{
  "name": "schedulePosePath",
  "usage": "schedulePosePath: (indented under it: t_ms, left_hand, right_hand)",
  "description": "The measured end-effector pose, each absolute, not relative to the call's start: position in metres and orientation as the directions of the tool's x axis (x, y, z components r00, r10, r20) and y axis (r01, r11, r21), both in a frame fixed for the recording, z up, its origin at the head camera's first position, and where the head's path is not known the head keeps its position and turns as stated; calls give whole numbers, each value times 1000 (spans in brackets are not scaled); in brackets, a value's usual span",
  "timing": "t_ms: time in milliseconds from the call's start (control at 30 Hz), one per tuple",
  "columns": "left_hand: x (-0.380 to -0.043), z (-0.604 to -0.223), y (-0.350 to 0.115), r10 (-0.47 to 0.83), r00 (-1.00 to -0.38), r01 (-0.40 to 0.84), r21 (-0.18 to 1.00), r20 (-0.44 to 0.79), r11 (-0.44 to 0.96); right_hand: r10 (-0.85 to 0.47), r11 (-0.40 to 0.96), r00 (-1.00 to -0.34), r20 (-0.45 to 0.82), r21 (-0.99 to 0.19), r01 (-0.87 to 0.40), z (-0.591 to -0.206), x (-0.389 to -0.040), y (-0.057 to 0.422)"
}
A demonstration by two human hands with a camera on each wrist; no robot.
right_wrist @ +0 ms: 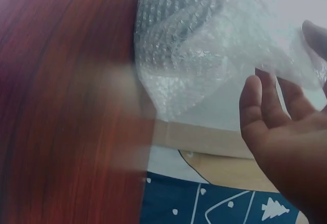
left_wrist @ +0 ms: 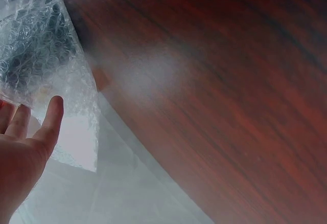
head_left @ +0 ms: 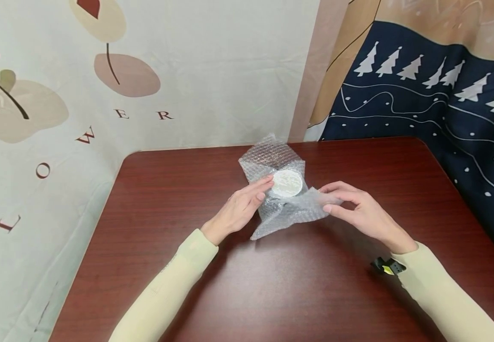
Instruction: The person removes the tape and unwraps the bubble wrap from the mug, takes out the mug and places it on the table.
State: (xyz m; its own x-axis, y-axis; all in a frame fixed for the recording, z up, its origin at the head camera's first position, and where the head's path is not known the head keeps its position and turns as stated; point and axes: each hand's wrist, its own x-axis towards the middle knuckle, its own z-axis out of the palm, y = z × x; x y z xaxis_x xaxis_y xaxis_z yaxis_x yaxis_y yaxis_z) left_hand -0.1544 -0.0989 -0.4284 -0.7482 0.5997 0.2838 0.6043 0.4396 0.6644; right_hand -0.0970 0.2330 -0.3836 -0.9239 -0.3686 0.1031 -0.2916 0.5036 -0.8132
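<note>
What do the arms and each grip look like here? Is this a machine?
No, these are a person's arms. The left sleeve and right sleeve are long, plain and pale yellow-green. The left grip and right grip are human hands, with no gloves visible. At the right cuff is a small black device with a bright yellow-green patch. No cables show.

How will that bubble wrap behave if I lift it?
The bubble wrap is probably floppy, since it's folded and creased. Thin and translucent, it's likely light. The round white item lying on it might slide off.
</note>
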Motion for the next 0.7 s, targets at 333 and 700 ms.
schedulePosePath:
  t_ms: [333, 700]
  left_hand:
    - [-155, -430, -99, 601, -744, 612, 661, 294, 434]
    - [-156, -430, -99, 599, -746, 607, 667, 291, 432]
  right_hand:
    - [-591, 365, -794, 147, -829, -425, -389, -85, 245]
    - [-745, 320, -652, 139, -784, -533, -394, -76, 245]
